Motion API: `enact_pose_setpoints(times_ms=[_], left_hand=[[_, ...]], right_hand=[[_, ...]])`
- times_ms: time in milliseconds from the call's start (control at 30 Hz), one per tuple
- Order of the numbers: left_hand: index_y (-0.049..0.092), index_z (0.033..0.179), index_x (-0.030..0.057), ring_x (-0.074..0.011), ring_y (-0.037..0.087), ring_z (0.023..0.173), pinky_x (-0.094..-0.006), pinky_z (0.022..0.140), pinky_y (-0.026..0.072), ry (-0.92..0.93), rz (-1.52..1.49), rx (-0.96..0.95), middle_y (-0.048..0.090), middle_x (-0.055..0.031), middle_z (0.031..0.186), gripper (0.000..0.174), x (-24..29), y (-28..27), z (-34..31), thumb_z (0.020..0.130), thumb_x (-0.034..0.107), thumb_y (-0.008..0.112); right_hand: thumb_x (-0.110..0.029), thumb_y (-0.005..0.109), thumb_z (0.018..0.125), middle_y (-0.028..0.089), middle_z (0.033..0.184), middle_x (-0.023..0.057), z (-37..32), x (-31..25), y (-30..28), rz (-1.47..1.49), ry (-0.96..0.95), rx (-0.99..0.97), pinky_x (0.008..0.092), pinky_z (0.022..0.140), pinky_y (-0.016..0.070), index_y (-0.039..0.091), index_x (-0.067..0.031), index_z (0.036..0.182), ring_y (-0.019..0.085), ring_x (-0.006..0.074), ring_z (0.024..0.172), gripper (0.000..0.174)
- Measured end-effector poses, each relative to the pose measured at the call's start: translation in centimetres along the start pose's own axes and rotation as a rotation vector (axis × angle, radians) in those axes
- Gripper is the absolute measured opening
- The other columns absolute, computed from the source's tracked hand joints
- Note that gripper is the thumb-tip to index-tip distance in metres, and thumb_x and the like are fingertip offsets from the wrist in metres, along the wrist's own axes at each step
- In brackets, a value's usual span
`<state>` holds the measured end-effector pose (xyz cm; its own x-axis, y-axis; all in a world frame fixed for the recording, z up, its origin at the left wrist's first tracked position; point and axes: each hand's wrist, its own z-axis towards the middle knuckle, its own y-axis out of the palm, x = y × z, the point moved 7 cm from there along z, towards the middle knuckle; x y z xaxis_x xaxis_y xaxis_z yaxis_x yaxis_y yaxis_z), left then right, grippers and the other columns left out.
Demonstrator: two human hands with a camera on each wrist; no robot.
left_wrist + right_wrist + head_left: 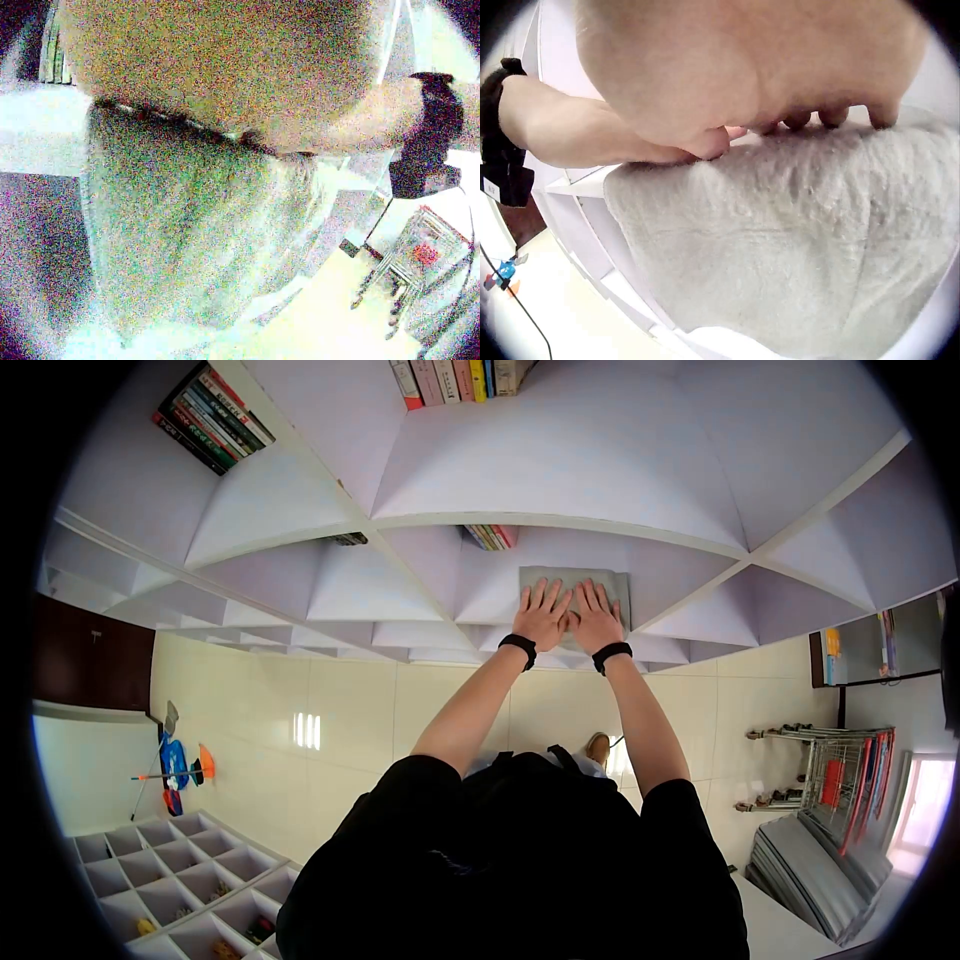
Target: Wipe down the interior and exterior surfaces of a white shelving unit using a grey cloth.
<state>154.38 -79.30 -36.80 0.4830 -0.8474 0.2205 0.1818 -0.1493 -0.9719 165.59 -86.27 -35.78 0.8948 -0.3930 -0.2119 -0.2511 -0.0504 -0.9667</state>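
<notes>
A grey cloth (590,575) lies flat on a white shelf board, its front part hanging over the edge; the hanging cloth (195,232) fills the middle of the grainy left wrist view. My left hand (543,614) rests palm down on the cloth with fingers spread. Beside it my right hand (596,616) rests the same way, the two thumbs close together. In the right wrist view, the right hand (757,67) has its fingertips on the top of the cloth (780,240), and the left hand touches it alongside. Each wrist wears a black band.
Books (490,537) stand at the back left of the same compartment, with more books (212,418) in upper compartments. White shelf dividers (700,595) flank the hands. Behind are a metal cart (835,780), cleaning tools (175,760), a low cubby shelf (165,855) and a tiled floor (450,700).
</notes>
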Motion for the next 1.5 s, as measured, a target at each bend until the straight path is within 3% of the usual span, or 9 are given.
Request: enact_pose_setpoints(times_ms=[300,567,633,733,800,867,1033,1200,1500], left_hand=[[0.016,0.171,0.0229,-0.038,0.005,0.163,-0.0586,0.13,0.0091,-0.112,0.008,-0.425,0.007,-0.0088,0.179,0.069,-0.5,-1.6,5.1,0.109,0.043,0.039],[0.016,0.171,0.0225,-0.04,0.008,0.163,-0.0585,0.13,0.0108,-0.083,0.013,-0.417,0.01,-0.0127,0.178,0.069,-2.6,-1.2,9.5,0.11,0.045,0.037],[0.019,0.171,0.0221,-0.04,0.01,0.163,-0.059,0.13,0.0094,-0.072,0.027,-0.403,0.015,-0.014,0.177,0.067,-3.0,-0.7,10.5,0.11,0.045,0.035],[0.031,0.167,0.0196,-0.038,0.03,0.157,-0.053,0.127,0.0255,-0.071,0.004,-0.334,0.029,-0.0144,0.173,0.063,-3.3,-0.4,11.8,0.109,0.043,0.037],[0.043,0.16,0.0163,-0.0388,0.04,0.151,-0.0512,0.124,0.0335,-0.067,-0.033,-0.284,0.038,-0.015,0.168,0.058,-2.3,-4.2,12.4,0.107,0.039,0.041],[0.05,0.155,0.0147,-0.0386,0.042,0.149,-0.051,0.123,0.0349,-0.065,-0.098,-0.141,0.042,-0.0163,0.165,0.053,-4.1,-0.4,13.5,0.106,0.036,0.044],[0.039,0.163,0.0165,-0.0383,0.036,0.153,-0.0512,0.126,0.0292,-0.096,-0.185,-0.345,0.035,-0.0144,0.17,0.06,-3.5,-2.3,13.4,0.108,0.042,0.041],[0.02,0.17,0.0246,-0.0378,0.009,0.163,-0.0591,0.13,0.0113,-0.102,-0.015,-0.395,0.015,-0.0105,0.177,0.068,-2.4,-1.3,10.5,0.108,0.039,0.043],[0.027,0.168,0.0238,-0.0389,0.012,0.162,-0.0627,0.127,0.0133,-0.041,-0.002,-0.278,0.018,-0.0113,0.176,0.068,-0.9,-0.7,2.0,0.106,0.04,0.048]], right_hand=[[-0.042,0.045,0.109,0.009,0.179,0.001,4.6,0.8,-1.2,-0.016,0.09,-0.182,0.0633,0.127,0.0197,0.018,-0.0216,0.17,0.01,0.026,0.164,0.07],[-0.041,0.045,0.109,0.01,0.178,0.0001,8.5,1.5,-2.0,-0.023,0.112,-0.161,0.0631,0.128,0.018,0.019,-0.0221,0.17,0.009,0.0266,0.164,0.069],[-0.038,0.047,0.108,0.016,0.177,0.003,8.8,1.3,-2.6,0.0,0.118,-0.127,0.0628,0.128,0.0176,0.023,-0.0203,0.169,0.013,0.0283,0.163,0.067],[-0.037,0.05,0.107,0.031,0.171,0.0141,9.7,1.6,-3.6,-0.003,0.121,-0.125,0.0622,0.127,0.024,0.036,-0.0176,0.164,0.029,0.038,0.156,0.062],[-0.035,0.055,0.104,0.038,0.167,0.0176,11.2,2.8,-2.4,0.164,0.109,0.116,0.0549,0.125,0.0326,0.043,-0.0152,0.16,0.039,0.0405,0.15,0.061],[-0.032,0.058,0.101,0.041,0.165,0.0177,12.1,3.1,-2.6,0.175,0.02,0.218,0.0494,0.121,0.0382,0.046,-0.0141,0.157,0.043,0.0383,0.148,0.06],[-0.035,0.055,0.103,0.037,0.167,0.0168,12.3,3.0,-2.5,0.085,0.096,0.079,0.055,0.125,0.0304,0.042,-0.0161,0.16,0.034,0.0374,0.154,0.062],[-0.039,0.046,0.108,0.009,0.178,0.002,9.2,1.9,-2.3,0.008,0.141,-0.159,0.0671,0.127,0.0171,0.018,-0.021,0.17,0.009,0.0302,0.163,0.071],[-0.037,0.047,0.106,0.015,0.178,0.0039,0.8,-1.3,-0.7,0.036,0.102,-0.116,0.0663,0.127,0.0172,0.022,-0.0189,0.169,0.012,0.029,0.164,0.071]])
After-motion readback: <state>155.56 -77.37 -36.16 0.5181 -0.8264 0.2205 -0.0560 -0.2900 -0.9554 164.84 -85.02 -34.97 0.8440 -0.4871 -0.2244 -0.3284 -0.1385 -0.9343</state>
